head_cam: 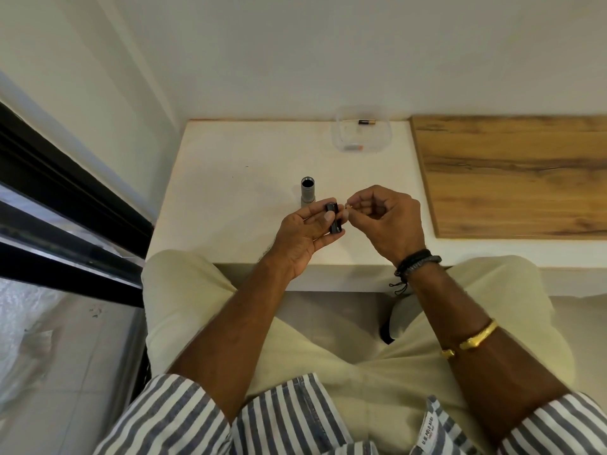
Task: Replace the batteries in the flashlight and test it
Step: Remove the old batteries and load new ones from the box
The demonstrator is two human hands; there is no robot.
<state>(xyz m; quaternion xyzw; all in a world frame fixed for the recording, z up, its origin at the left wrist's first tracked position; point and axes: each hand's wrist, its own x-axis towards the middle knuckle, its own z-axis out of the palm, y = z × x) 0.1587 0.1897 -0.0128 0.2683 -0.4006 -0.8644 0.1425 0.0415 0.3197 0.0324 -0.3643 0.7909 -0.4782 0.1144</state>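
Observation:
The grey flashlight body [307, 191] stands upright on the white table [236, 178], its open dark end facing up. Just in front of it my left hand [303, 239] grips a black battery holder [334, 219] between thumb and fingers. My right hand [386, 218] is beside it on the right, fingers curled, pinching a small battery [348, 205] whose gold tip shows at the fingertips, close to the holder's top. Most of that battery is hidden by my fingers.
A clear plastic box [363, 133] at the table's back edge holds a black-and-gold battery [367, 122] and another small one [354, 147]. A wooden board [512, 172] covers the surface to the right. A dark window frame [65, 198] runs along the left.

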